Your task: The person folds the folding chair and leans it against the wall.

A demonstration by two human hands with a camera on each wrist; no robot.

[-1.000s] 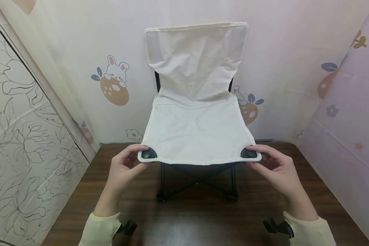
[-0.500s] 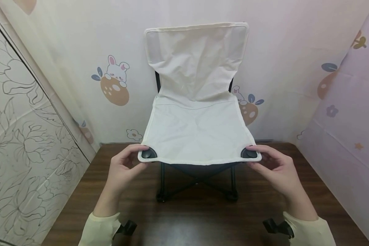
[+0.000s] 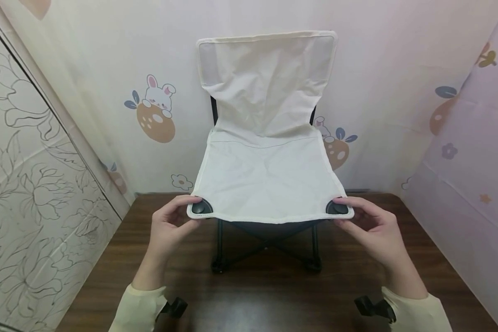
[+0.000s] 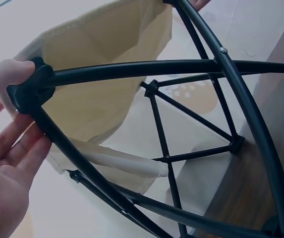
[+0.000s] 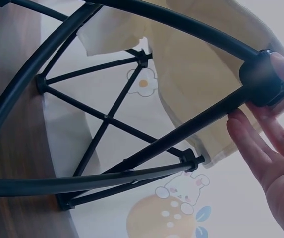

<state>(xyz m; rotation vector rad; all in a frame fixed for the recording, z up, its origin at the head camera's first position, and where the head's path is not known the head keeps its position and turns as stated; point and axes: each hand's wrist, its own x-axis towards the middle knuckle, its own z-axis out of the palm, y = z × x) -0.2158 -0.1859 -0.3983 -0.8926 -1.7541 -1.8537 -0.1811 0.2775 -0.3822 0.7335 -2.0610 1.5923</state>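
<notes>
A folding chair with a cream fabric seat (image 3: 269, 182) stands unfolded, its backrest (image 3: 269, 83) raised at the far side. At the seat's front left corner, my left hand (image 3: 168, 223) pinches the black corner piece (image 3: 199, 207) between thumb and fingers. Likewise my right hand (image 3: 373, 226) grips the front right corner piece (image 3: 337, 208). In the left wrist view, the thumb lies against a black plastic joint (image 4: 32, 87) where dark tubes meet. From below, the right wrist view shows fingers around the matching joint (image 5: 263, 79). Crossed black legs (image 3: 265, 244) show under the seat.
The chair's feet rest on a dark brown wooden table (image 3: 249, 304). Behind it hangs a pale curtain (image 3: 91, 92) printed with rabbits and carrots. A white panel with flower line drawings (image 3: 29, 193) is at the left, and a pinkish curtain (image 3: 465, 184) at the right.
Both hands keep their hold on the front corners. The left wrist and sleeve have shifted slightly to the right; the chair looks the same.
</notes>
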